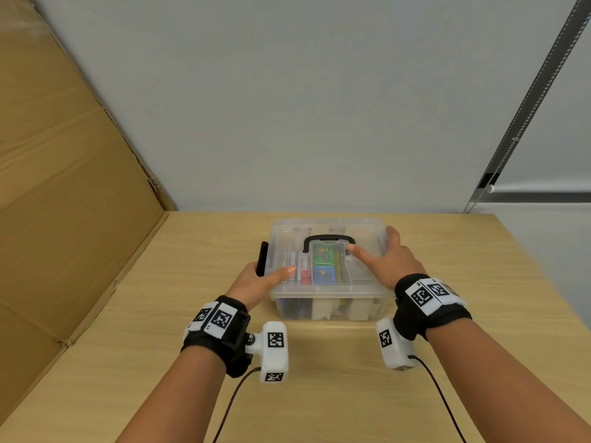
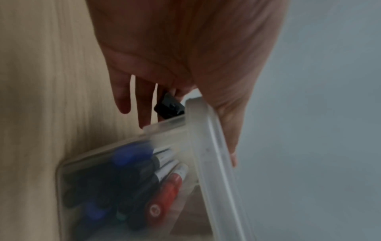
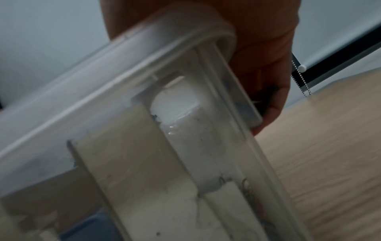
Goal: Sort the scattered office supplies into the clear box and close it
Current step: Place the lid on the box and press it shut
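Nearly done, I thought, when I looked at this moment. My clear box (image 1: 326,302) sat in the middle of the counter (image 1: 319,394), and the lid (image 1: 364,231) was lying on top of it with its black handle (image 1: 329,240) flat. Through the plastic I could see the markers (image 2: 132,184) packed in on the left side, a red one and blue ones among them, and some green and blue things in the middle. I saw no loose supplies on the counter, so the sorting looked finished to me. My left hand (image 1: 256,282) was at the left edge of the box, thumb lying over the lid and fingers reaching down by the black latch (image 1: 263,259), which stuck out to the side and did not look snapped down. My right hand (image 1: 388,259) lay over the right edge, thumb stretched flat on the lid and fingers bent down over the side. I could not tell if the right latch was snapped. What was left, I guessed, was clicking the latches shut.
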Available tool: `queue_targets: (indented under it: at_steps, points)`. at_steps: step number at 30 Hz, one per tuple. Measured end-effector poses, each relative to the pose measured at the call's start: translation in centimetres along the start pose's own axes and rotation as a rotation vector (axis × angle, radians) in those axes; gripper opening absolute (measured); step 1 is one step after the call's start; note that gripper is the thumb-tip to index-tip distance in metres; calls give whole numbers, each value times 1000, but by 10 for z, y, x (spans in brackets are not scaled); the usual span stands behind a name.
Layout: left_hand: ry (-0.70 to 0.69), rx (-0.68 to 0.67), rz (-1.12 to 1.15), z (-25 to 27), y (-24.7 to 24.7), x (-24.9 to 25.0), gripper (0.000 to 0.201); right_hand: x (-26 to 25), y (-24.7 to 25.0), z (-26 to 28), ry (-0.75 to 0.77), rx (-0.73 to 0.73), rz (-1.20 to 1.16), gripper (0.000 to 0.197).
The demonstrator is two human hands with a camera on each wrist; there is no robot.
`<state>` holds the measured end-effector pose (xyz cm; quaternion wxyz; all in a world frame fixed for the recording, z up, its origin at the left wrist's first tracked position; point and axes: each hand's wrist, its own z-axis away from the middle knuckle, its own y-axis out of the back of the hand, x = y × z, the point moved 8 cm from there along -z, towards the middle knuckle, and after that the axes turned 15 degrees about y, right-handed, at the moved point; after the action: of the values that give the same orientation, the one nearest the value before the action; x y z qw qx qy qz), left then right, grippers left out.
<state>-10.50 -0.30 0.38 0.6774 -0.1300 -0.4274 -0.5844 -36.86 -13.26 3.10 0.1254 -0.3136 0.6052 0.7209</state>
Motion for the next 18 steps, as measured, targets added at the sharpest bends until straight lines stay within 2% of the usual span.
queue_targets:
  at_steps: [1,3,6,10,13,16,18]
  points:
    - [-45,43,-24,3,3,6,91,0,0,0,-2,-2,-11,110]
    - [-161,154,-108,13,7,20,82,1,-1,0,-2,5,-34,108]
    - [-275,243,-234,23,7,37,86,2,0,1,-14,15,-60,107]
    - [-217,241,-242,16,8,45,110,3,0,2,-23,20,-82,110]
    - [-157,232,-221,11,-2,44,104,4,-1,1,-24,22,-97,111]
    - [-160,214,-152,6,-7,42,110,5,-1,1,-19,28,-102,108]
    - [-163,196,-133,6,-7,42,106,5,-2,0,-16,25,-102,109]
